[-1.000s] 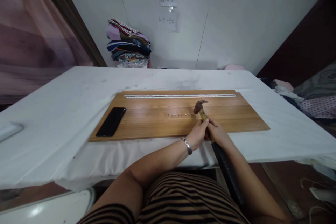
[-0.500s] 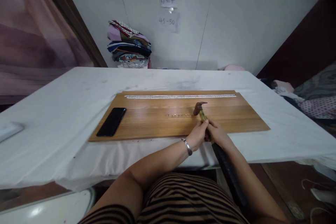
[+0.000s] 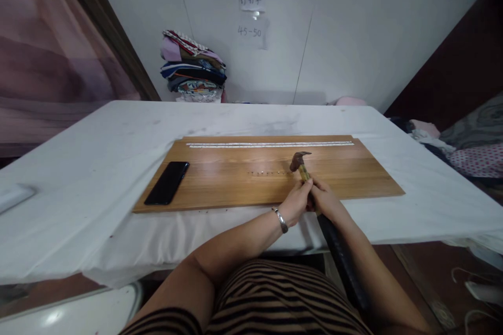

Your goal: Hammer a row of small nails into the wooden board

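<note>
A hammer [image 3: 300,162] with a dark metal head and a yellowish handle points away from me over a long wooden board [image 3: 353,175]. My left hand [image 3: 296,201], with a silver bracelet at the wrist, is closed round the handle near the board's front edge. My right hand [image 3: 326,201] is closed round the handle just beside it, and the two hands touch. The hammer's head sits at the right end of a short row of small nails [image 3: 267,172] in the middle of the board.
A black phone [image 3: 167,182] lies on the board's left end. A thin white strip [image 3: 271,144] runs along its far edge. The board rests on a white-covered table [image 3: 78,167]. Folded clothes [image 3: 192,65] are stacked at the wall behind. A dark handle [image 3: 341,261] hangs below my right forearm.
The hammer's head dipped slightly and then came back up a little. Both hands stayed in place on the handle.
</note>
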{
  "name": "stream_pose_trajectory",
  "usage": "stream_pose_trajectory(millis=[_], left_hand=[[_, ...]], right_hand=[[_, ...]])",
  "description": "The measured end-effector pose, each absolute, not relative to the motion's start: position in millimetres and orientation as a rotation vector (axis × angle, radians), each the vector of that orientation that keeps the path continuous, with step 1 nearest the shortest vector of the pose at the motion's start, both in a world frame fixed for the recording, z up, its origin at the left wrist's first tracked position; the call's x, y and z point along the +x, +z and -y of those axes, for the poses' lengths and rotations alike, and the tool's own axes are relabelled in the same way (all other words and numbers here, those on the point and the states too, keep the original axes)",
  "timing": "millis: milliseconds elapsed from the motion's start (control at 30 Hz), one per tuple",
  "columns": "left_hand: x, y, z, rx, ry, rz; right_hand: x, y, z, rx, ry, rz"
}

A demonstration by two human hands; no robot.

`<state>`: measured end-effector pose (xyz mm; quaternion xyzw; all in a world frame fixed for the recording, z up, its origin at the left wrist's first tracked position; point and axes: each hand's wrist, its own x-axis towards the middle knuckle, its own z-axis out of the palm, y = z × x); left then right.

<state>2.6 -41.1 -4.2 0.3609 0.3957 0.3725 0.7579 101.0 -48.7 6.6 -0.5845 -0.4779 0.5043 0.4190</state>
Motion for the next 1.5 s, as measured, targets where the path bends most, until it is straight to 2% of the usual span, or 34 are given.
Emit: stream_pose_trajectory(millis=[1500], left_hand=[[3.7,-5.2,38.2,0.767,0.816,-0.86]], right_hand=[[102.1,2.8,44.1,-1.478,1.249,1.216]])
